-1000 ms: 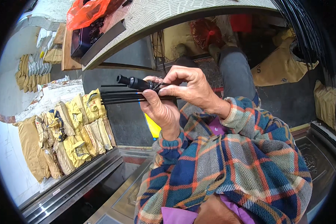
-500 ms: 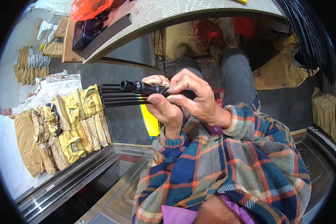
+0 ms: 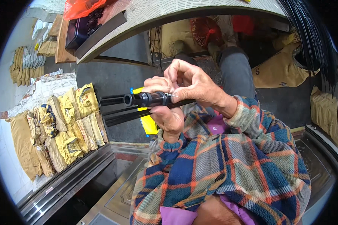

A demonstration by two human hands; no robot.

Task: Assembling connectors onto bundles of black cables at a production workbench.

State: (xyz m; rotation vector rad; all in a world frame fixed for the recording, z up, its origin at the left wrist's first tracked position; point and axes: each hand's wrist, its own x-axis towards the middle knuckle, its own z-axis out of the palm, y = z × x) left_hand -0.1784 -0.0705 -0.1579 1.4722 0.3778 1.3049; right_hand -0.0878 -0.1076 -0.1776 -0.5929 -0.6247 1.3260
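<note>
My left hand [image 3: 168,119] is wrapped round a black hollow tubular fitting [image 3: 147,99] that lies level, its open end toward the left. Several thin black ribs [image 3: 118,119], much like umbrella ribs, run beside and beneath it through the same grip. My right hand [image 3: 199,85] is closed at the fitting's inner end, thumb and fingers pinching a thin pale wire [image 3: 171,95]. The wire crosses near the fitting's collar. Fingers hide the spot where wire, ribs and fitting meet.
Ahead is a patterned worktable [image 3: 165,13], with a dark bin [image 3: 84,30] of small black parts at its left. Brown and yellow packets [image 3: 64,131] lie at left. A bundle of black rods [image 3: 308,37] hangs at upper right, above a brown sack [image 3: 279,69].
The fitting has tilted so its open end faces me more, and its ribs have spread apart. My right hand has lifted its fingers slightly, and the pale wire now shows.
</note>
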